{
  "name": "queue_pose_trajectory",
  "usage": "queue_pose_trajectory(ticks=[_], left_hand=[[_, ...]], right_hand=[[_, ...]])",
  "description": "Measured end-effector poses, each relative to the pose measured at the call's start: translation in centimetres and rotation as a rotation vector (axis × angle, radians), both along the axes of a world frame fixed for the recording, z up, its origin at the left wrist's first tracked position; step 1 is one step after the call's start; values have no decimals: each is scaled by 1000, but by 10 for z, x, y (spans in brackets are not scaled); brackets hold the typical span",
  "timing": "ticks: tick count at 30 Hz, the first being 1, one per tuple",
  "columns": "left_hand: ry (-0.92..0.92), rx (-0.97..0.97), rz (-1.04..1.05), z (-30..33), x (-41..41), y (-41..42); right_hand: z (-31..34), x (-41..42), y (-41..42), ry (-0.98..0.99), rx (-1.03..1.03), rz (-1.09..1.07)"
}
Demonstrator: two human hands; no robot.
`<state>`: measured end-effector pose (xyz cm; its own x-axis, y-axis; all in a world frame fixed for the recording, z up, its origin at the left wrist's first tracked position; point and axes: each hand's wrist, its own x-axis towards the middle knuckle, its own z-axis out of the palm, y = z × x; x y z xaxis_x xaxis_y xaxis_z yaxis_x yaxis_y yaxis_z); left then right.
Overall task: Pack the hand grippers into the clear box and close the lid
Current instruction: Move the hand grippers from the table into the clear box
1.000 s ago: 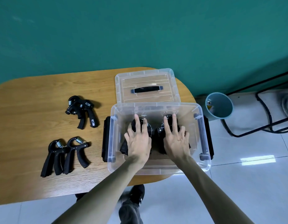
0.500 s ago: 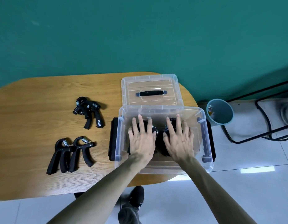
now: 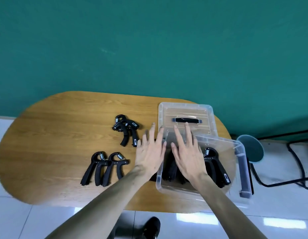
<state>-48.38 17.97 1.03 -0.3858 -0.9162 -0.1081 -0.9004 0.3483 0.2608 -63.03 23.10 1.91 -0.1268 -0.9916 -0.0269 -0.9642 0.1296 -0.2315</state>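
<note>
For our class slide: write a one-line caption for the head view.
Open left hand and right hand above the clear box; grippers remain on the table.

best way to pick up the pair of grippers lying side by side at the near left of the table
Judging by their pose, take the pair of grippers by the long handles, coming from above with the left hand, which is nearer and open. They lie flat, touching, spring ends away from the person, so one grasp across the handles might lift both.
</note>
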Motion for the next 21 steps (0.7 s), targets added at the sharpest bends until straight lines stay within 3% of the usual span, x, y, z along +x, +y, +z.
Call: queue_pose_trajectory(ticks=[12,21], left_hand=[[3,123,206,-22,141,-39],[39,267,296,-79,211,-48]], right_hand=[[-26,140,-72,5,93,219],[-75,180,-119,101,229,231]])
